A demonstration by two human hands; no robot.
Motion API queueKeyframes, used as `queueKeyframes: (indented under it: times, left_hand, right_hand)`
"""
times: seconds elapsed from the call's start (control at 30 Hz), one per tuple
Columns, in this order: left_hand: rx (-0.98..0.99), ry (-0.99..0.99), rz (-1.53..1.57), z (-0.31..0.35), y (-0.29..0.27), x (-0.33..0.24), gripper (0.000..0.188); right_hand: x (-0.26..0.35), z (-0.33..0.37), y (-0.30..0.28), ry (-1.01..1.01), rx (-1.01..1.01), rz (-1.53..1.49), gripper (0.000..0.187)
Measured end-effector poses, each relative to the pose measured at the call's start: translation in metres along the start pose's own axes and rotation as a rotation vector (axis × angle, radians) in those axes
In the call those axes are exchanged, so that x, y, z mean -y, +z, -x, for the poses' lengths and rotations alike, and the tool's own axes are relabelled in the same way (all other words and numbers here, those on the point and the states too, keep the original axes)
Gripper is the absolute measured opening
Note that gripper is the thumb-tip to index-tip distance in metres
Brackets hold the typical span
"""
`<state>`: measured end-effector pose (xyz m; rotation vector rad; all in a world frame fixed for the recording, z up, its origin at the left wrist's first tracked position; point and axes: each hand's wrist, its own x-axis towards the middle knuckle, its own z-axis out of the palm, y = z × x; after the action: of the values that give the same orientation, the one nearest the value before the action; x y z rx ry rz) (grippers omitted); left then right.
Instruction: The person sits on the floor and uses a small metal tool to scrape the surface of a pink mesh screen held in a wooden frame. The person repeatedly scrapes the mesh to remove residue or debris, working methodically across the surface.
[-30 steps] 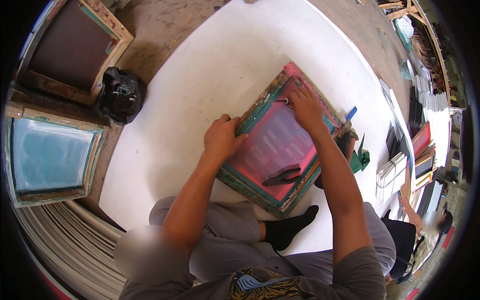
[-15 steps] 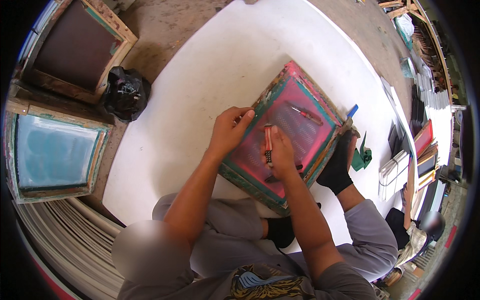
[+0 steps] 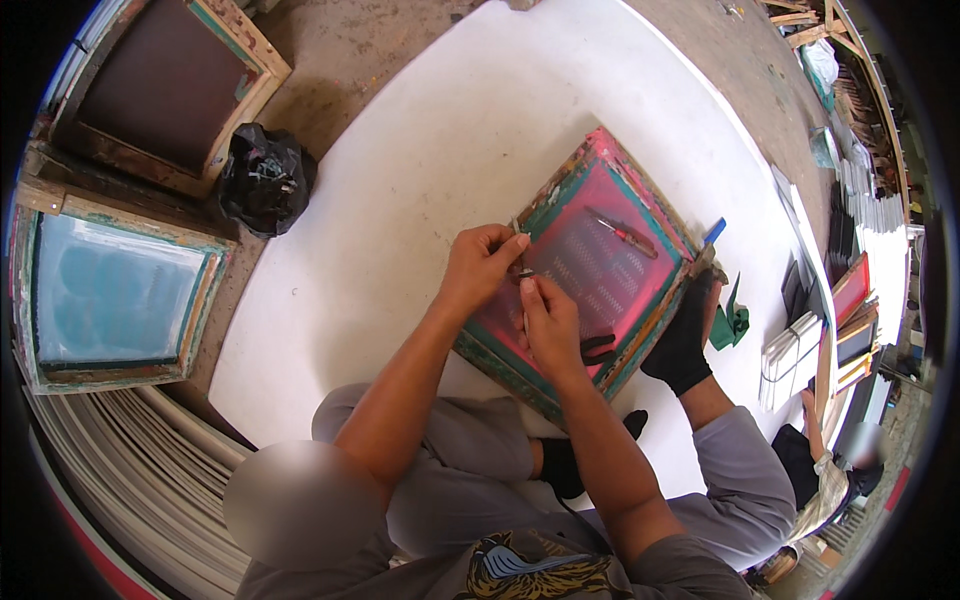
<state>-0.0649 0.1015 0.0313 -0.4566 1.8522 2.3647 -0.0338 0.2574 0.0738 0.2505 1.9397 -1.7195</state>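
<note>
A wooden screen-printing frame (image 3: 632, 365) with pink mesh lies tilted before me on the white sheet. Over its left edge, my left hand (image 3: 483, 268) is closed in a pinch; what it holds is too small to name. Beside it, with fingertips almost meeting, my right hand (image 3: 548, 325) grips a slim striped-handled tool (image 3: 526, 272), mostly hidden by the fingers. On the mesh lie a red-handled screwdriver (image 3: 628, 236) and a black-handled tool (image 3: 597, 348), partly behind my right hand. My foot in a black sock (image 3: 683, 345) is against the frame's right side.
A black plastic bag (image 3: 265, 185) stands left of the white sheet (image 3: 400, 150). More frames, one with blue mesh (image 3: 115, 290), lean at the far left. A green cloth piece (image 3: 730, 322) and bundled white boards (image 3: 790, 358) lie to the right. Another person (image 3: 825, 480) sits at the lower right.
My right hand has moved up and left to meet my left fingertips, turning the striped tool, which showed plainly before. The black-handled tool is now less covered. The whole view has shifted slightly.
</note>
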Motion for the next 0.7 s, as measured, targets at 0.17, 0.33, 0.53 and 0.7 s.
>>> queueKeyframes:
  times: [0.17, 0.33, 0.53, 0.7]
  left_hand:
    - [-0.002, -0.048, 0.034, 0.003, 0.005, -0.009, 0.027]
    - [-0.025, 0.039, -0.264, 0.002, 0.005, -0.002, 0.028]
    - [-0.229, 0.271, -0.738, 0.002, -0.01, -0.009, 0.043]
    - [-0.127, 0.195, -1.097, 0.007, -0.004, -0.003, 0.061]
  right_hand:
    - [0.009, 0.005, 0.0, 0.11, 0.019, -0.093, 0.031]
    - [-0.02, 0.001, -0.011, -0.192, -0.083, -0.008, 0.034]
    - [-0.014, -0.001, -0.041, -0.198, -0.203, 0.318, 0.041]
    - [-0.004, -0.006, -0.054, -0.269, -0.152, 0.566, 0.038]
